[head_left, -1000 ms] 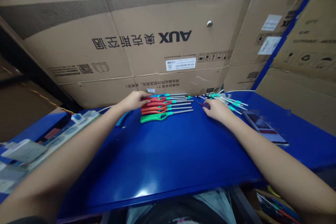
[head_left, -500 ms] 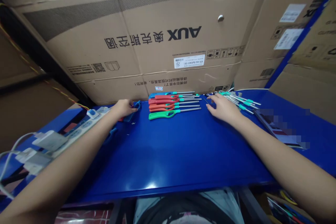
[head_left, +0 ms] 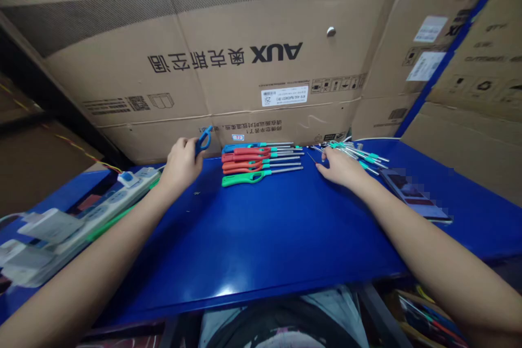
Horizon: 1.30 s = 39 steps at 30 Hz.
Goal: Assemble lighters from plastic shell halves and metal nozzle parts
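Blue handle in the left hand, slim shaft in the right

The left hand (head_left: 179,166) is curled closed around a blue plastic handle (head_left: 203,142), which appears lifted off the back left of the blue worktop (head_left: 265,228). Its looped end pokes out past the fingers, perhaps because a grip on the body leaves that loop free. The right hand (head_left: 341,165), fingers drawn together, pinches a slim dark metal shaft (head_left: 311,157), tip towards the back left; what the fingers cover cannot be made out. Such a pinch probably gives finer control of the tip.

Between the hands lies a row of long-nosed plastic lighters (head_left: 240,179) in green, orange, red and blue, handles leftward and noses rightward, likely aligned to lie compactly. Just beside the right hand, silver metal tubes with teal collars (head_left: 372,158) form a loose heap, seemingly set for easy reach. A brown cardboard panel (head_left: 244,22) stands behind, perhaps as a backstop.
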Available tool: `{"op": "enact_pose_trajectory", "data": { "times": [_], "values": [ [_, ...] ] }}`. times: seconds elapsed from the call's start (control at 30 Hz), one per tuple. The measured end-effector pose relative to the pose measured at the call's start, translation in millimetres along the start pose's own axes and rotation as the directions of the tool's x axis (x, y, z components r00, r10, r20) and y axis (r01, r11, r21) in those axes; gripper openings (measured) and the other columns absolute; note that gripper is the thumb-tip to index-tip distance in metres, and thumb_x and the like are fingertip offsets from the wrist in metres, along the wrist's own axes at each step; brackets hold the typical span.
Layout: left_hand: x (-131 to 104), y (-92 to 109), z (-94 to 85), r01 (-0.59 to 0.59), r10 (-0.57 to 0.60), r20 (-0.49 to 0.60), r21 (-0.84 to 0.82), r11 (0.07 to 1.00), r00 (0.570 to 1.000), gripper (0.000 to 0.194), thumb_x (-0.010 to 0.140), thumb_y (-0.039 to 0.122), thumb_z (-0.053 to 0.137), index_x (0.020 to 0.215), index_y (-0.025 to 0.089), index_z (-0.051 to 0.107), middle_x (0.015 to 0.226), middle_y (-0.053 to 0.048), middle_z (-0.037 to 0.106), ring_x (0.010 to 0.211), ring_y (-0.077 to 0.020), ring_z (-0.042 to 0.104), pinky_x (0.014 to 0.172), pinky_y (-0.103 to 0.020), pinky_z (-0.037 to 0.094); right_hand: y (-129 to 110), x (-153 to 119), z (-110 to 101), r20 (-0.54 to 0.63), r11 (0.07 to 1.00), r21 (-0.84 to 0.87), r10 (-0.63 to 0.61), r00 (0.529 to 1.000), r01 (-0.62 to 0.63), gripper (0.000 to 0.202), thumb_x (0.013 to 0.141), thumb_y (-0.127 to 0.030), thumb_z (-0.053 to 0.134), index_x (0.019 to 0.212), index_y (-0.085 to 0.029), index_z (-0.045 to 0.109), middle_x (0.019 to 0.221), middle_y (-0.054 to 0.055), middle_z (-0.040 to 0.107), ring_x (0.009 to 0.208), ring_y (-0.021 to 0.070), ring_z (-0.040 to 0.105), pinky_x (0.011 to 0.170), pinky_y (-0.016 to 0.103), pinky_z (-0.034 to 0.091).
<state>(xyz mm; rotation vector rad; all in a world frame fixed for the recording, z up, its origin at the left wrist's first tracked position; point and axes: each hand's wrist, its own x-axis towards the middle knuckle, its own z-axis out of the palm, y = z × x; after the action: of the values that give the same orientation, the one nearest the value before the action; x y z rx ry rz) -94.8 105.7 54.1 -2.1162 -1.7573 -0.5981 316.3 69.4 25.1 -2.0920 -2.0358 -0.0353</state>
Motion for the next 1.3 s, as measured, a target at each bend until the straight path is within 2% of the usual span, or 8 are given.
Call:
{"op": "enact_pose_trajectory", "data": {
  "times": [0.07, 0.2, 0.33, 0.47, 0.57, 0.87, 1.1, 1.3],
  "values": [
    [-10.9, 23.4, -4.9, -0.184, 0.170, -0.101, -0.151, 0.971, 0.980, 0.042, 0.097, 0.031, 0.045, 0.132, 0.009, 0.053, 0.118, -0.020, 0.058, 0.113, -0.0336, 0.059, 0.099, -0.049, 0.050, 3.8, 3.1, 0.6, 0.040, 0.999, 0.039, -0.015, 0.999, 0.014, 0.022, 0.089, -0.037, 0.057, 0.098, -0.017, 0.058, 0.090, 0.011, 0.067, 0.081, 0.0255, 0.063, 0.061, 0.030, 0.037],
    [-42.9, 77.6, -1.9, -0.457, 0.508, 0.019, -0.409, 0.790, 0.861, 0.038, 0.100, 0.030, 0.046, 0.134, 0.016, 0.054, 0.119, -0.015, 0.060, 0.114, -0.0284, 0.059, 0.102, -0.046, 0.050, 6.1, 4.8, 1.9, 0.048, 0.977, 0.165, -0.145, 0.988, 0.135, 0.018, 0.091, -0.037, 0.056, 0.093, -0.019, 0.057, 0.079, 0.004, 0.063, 0.069, 0.0179, 0.057, 0.064, 0.028, 0.040],
    [-67.8, 119.7, 11.8, -0.505, 0.646, 0.157, -0.498, 0.705, 0.747, 0.038, 0.098, 0.025, 0.052, 0.135, 0.015, 0.054, 0.117, -0.014, 0.061, 0.108, -0.0266, 0.061, 0.096, -0.043, 0.054, -1.3, -3.9, 1.0, -0.006, 0.760, 0.417, -0.546, 0.838, 0.498, 0.029, 0.086, -0.041, 0.065, 0.104, -0.018, 0.062, 0.095, 0.006, 0.061, 0.079, 0.0173, 0.054, 0.072, 0.030, 0.045],
    [-71.2, 141.8, 27.8, -0.465, 0.638, 0.157, -0.559, 0.687, 0.754, 0.040, 0.096, 0.023, 0.057, 0.135, 0.015, 0.054, 0.118, -0.013, 0.063, 0.110, -0.0263, 0.061, 0.098, -0.043, 0.053, -16.8, -15.9, 4.9, -0.005, 0.554, 0.576, -0.733, 0.681, 0.601, 0.039, 0.081, -0.043, 0.075, 0.111, -0.020, 0.065, 0.106, 0.006, 0.059, 0.095, 0.0190, 0.055, 0.086, 0.033, 0.048],
    [-68.8, 145.1, 33.2, -0.411, 0.605, 0.140, -0.613, 0.674, 0.784, 0.039, 0.096, 0.025, 0.058, 0.134, 0.017, 0.054, 0.124, -0.013, 0.062, 0.116, -0.0257, 0.061, 0.102, -0.043, 0.052, -26.3, -20.2, 10.4, -0.020, 0.496, 0.590, -0.780, 0.626, 0.637, 0.027, 0.083, -0.038, 0.074, 0.102, -0.020, 0.068, 0.108, 0.006, 0.058, 0.107, 0.0208, 0.054, 0.099, 0.038, 0.044],
    [-81.8, 107.0, 26.3, -0.248, 0.446, 0.145, -0.663, 0.707, 0.883, 0.044, 0.093, 0.032, 0.060, 0.133, 0.015, 0.058, 0.122, -0.014, 0.066, 0.111, -0.0259, 0.065, 0.100, -0.044, 0.053, -29.4, -18.0, 10.0, -0.101, 0.488, 0.601, -0.739, 0.666, 0.633, 0.012, 0.091, -0.028, 0.067, 0.088, -0.017, 0.068, 0.094, 0.005, 0.062, 0.088, 0.0170, 0.059, 0.083, 0.032, 0.049],
    [-87.2, 103.4, 36.8, -0.175, 0.347, 0.097, -0.719, 0.672, 0.933, 0.061, 0.088, 0.033, 0.066, 0.145, 0.019, 0.047, 0.125, -0.011, 0.066, 0.109, -0.0242, 0.067, 0.098, -0.042, 0.055, -32.9, -15.8, 13.0, -0.308, 0.610, 0.475, -0.560, 0.769, 0.634, 0.016, 0.094, -0.028, 0.060, 0.083, -0.018, 0.065, 0.083, 0.005, 0.063, 0.075, 0.0158, 0.057, 0.070, 0.030, 0.046],
    [-85.4, 100.6, 36.7, -0.211, 0.356, 0.068, -0.696, 0.686, 0.932, 0.042, 0.090, 0.033, 0.064, 0.130, 0.020, 0.061, 0.118, -0.008, 0.071, 0.112, -0.0255, 0.063, 0.101, -0.045, 0.051, -13.6, -6.5, -0.9, -0.233, 0.752, 0.483, -0.382, 0.894, 0.448, 0.021, 0.091, -0.032, 0.059, 0.077, -0.018, 0.066, 0.077, 0.006, 0.064, 0.070, 0.0166, 0.056, 0.065, 0.030, 0.044]
  ]
}}
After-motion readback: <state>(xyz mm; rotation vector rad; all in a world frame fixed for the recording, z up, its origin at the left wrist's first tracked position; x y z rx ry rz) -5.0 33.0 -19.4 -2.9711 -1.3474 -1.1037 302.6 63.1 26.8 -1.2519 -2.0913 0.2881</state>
